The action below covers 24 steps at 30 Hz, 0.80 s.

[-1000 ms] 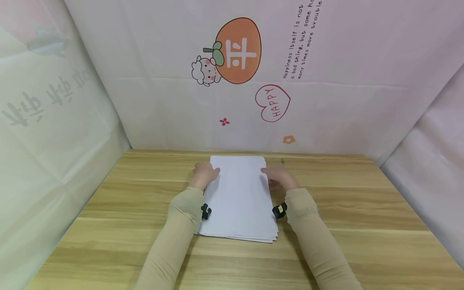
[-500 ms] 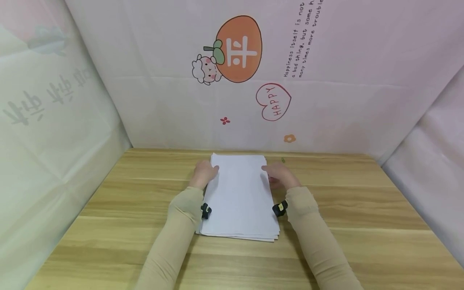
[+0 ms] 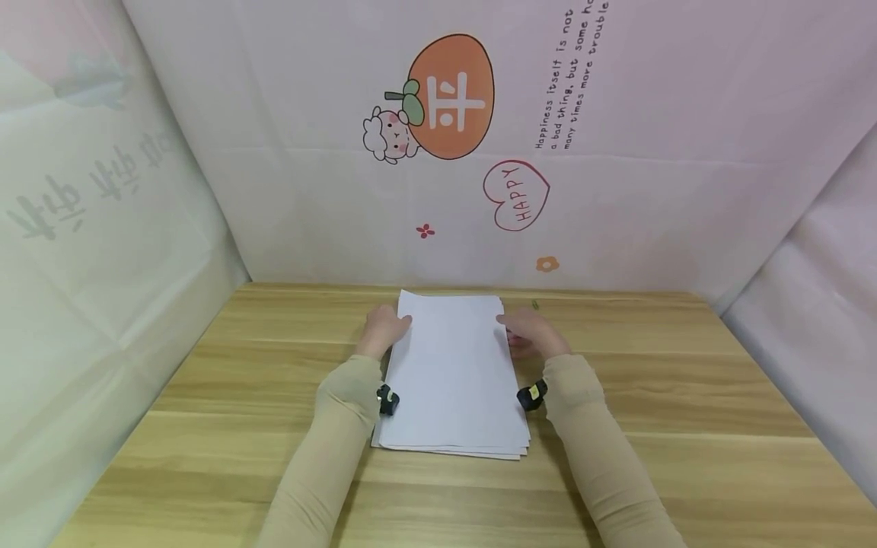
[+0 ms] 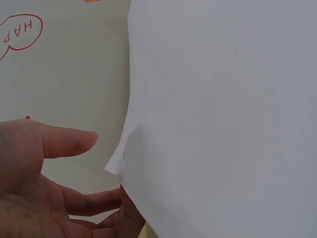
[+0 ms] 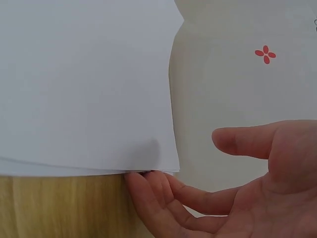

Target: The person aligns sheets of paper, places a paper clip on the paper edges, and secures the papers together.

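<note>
A stack of white paper sheets (image 3: pixel 452 373) lies lengthwise on the table, its edges slightly uneven at the near end. My left hand (image 3: pixel 386 329) is at the stack's far left edge. In the left wrist view, its fingertips touch the sheets' edge while the thumb (image 4: pixel 72 141) stands apart from the paper; the top sheet's corner curls up there. At the far right edge is my right hand (image 3: pixel 530 331). In the right wrist view, its bent fingertips touch the sheets' edge from the side, and the thumb (image 5: pixel 242 141) is held away.
A small green loop, like a paper clip (image 3: pixel 536 304), lies beyond my right hand. The wooden table (image 3: pixel 685 396) ends at a white printed curtain (image 3: pixel 308 213) behind. Dark wrist cameras sit at both cuffs, over the stack's sides.
The top sheet's far left corner has risen a little. My left fingers have drawn in closer together at the edge. The stack has shifted very slightly right; the right hand has barely moved.
</note>
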Available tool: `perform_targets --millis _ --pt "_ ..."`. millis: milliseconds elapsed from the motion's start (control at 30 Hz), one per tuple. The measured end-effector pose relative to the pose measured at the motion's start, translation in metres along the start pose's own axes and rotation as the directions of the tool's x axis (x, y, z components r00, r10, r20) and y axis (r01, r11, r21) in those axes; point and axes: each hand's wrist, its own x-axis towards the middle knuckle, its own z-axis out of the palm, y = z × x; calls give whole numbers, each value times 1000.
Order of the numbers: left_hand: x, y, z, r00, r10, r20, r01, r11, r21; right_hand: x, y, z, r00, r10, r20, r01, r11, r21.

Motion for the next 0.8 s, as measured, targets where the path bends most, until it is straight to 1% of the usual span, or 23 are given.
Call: perform_targets --millis 267,533,800 --pt "4 -1 2 1000 26 -14 -26 1000 -5 1 -1 0 999 31 6 -32 999 42" --pt "1 0 1 1000 4 -7 -4 999 -45 0 -4 0 999 51 3 -52 998 37" --pt "3 -3 0 1000 5 10 -4 994 -108 0 -1 -2 999 49 13 -50 997 61"
